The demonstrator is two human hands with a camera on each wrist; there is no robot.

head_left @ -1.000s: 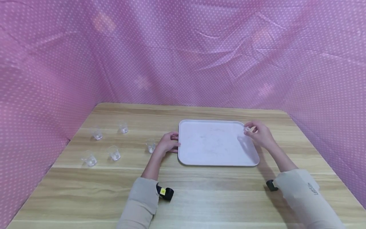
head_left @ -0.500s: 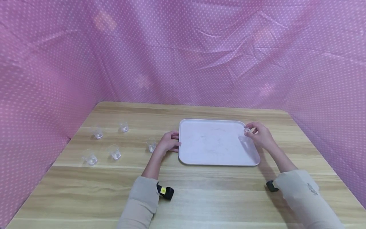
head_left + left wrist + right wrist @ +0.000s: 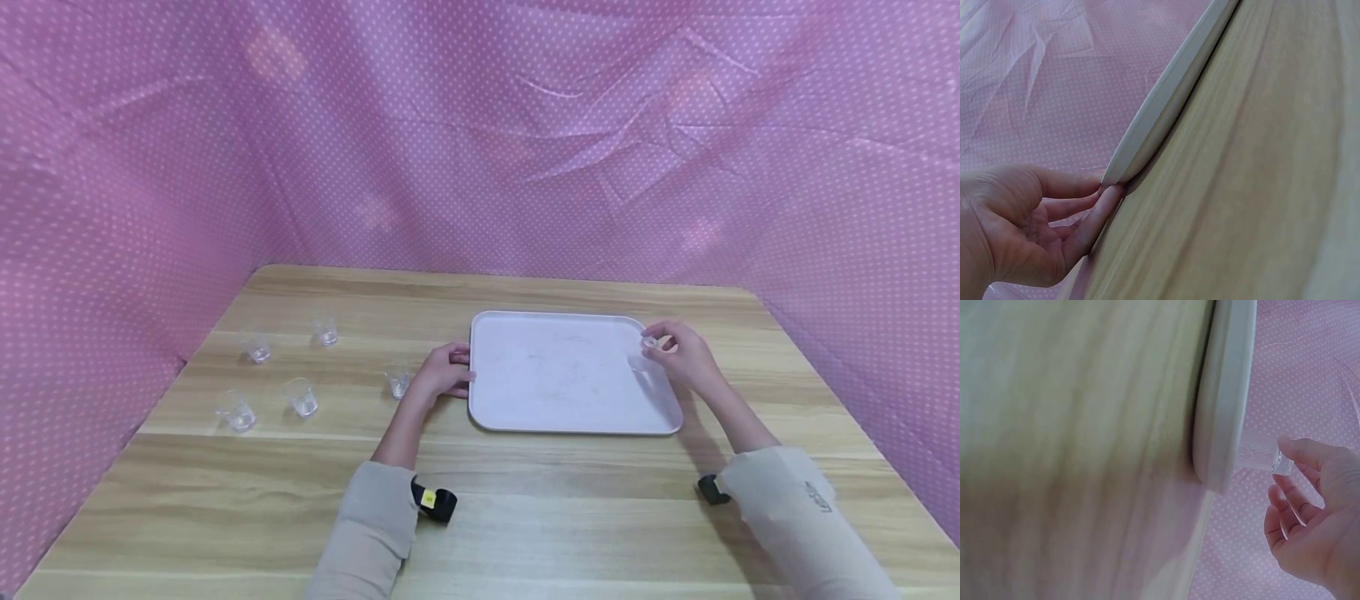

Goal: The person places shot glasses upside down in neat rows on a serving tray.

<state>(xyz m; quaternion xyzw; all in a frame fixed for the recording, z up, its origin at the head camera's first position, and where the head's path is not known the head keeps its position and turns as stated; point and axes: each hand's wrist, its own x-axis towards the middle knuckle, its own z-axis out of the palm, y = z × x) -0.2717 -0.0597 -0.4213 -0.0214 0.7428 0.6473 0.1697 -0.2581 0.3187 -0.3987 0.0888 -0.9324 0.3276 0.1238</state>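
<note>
The tray point(image 3: 555, 375) is whitish, the cloth point(image 3: 480, 150) dotted pink.

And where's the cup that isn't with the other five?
In the head view, the right hand pinches the cup near the far right corner of the tray.

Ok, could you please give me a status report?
Left hand gripping tray; right hand pinching inverted clear cup; five other cups aside, left of tray.

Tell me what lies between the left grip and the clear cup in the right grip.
Only the white serving tray, with nothing standing on that stretch; the head view shows it.
</note>
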